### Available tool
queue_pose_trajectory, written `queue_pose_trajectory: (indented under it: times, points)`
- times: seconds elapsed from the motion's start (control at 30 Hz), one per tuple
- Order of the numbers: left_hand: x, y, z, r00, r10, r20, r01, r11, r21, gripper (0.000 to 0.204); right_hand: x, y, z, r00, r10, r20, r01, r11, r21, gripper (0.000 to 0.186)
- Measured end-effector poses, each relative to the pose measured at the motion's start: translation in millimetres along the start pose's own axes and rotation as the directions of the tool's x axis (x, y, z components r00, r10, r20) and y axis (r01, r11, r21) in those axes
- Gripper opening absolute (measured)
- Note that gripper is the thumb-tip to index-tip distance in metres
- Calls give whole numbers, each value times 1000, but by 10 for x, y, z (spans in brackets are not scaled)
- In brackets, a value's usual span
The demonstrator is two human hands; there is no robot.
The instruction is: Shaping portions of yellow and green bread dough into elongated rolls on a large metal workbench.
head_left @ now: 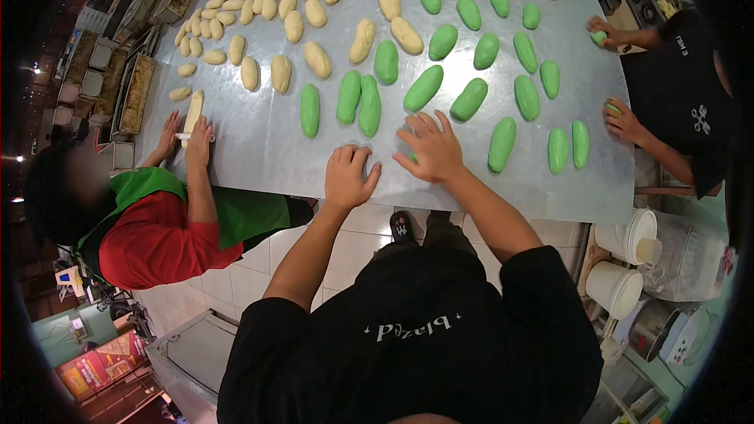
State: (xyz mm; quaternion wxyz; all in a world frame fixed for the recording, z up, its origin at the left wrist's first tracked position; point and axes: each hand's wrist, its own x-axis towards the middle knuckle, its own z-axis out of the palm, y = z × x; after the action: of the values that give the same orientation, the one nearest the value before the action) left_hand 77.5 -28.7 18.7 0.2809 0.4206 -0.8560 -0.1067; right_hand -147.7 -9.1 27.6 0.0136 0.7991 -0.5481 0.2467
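Note:
My right hand (432,149) is cupped over a piece of green dough, and only a sliver of green shows beneath its fingers. To its left, my left hand (349,178) rests on the metal table near the front edge, fingers stretched forward and thumb apart; no dough shows beneath it. Just beyond my hands lie a smooth green dough log (424,88) and two more touching side by side, the right one (369,106) closest to my left hand. Another green log (502,144) lies right of my right hand.
Several cream dough pieces (317,60) cover the table's (259,157) far left, with green ones across the right. A person in a red shirt (169,239) works a rolling pin (195,137) at left. Someone in black (679,102) handles green dough at right. White buckets (614,289) stand below right.

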Motion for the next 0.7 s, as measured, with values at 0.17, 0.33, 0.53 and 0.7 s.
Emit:
queue_pose_trajectory:
  times: [0.17, 0.33, 0.53, 0.7]
  points:
    - [-92, -59, -7, 999, -46, 9, 45, 999, 7, 31, -599, 7, -282, 993, -102, 66, 99, 994, 52, 45]
    - [-44, -15, 19, 999, -37, 27, 36, 999, 17, 30, -793, 81, -273, 987, -119, 111, 109, 990, 88, 44]
    - [-47, -45, 38, 1000, 2, 6, -2, 999, 40, 28, 278, -33, 153, 985, -4, -173, 5, 1000, 8, 45]
    - [-72, -70, 12, 999, -40, -16, 40, 999, 26, 26, -638, 11, -146, 990, -137, 43, 133, 988, 83, 51]
